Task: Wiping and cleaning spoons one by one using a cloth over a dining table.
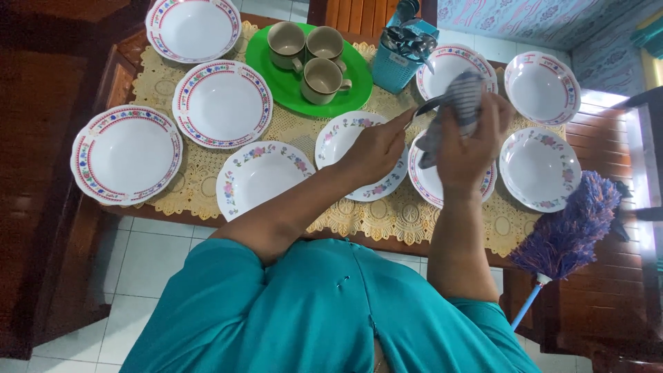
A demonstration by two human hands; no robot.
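Nearest the camera, a teal-shirted torso is pressing up to the near edge of the wooden table (124,52), which is lying under a cream lace cloth (387,217). A purple feather duster with a blue handle (570,228) is leaning off the table's right corner, crowding that side; tiled floor is showing open at the left. Above the floral-rimmed white bowls (259,176), the left hand (373,148) is pinching its fingers closed on the handle of a metal spoon (423,109). The right hand (469,145) is clamping a grey striped cloth (456,103) around the spoon's other end. Beyond, three beige mugs are sitting on a round green tray (276,86), beside a blue plastic cutlery basket (397,65).
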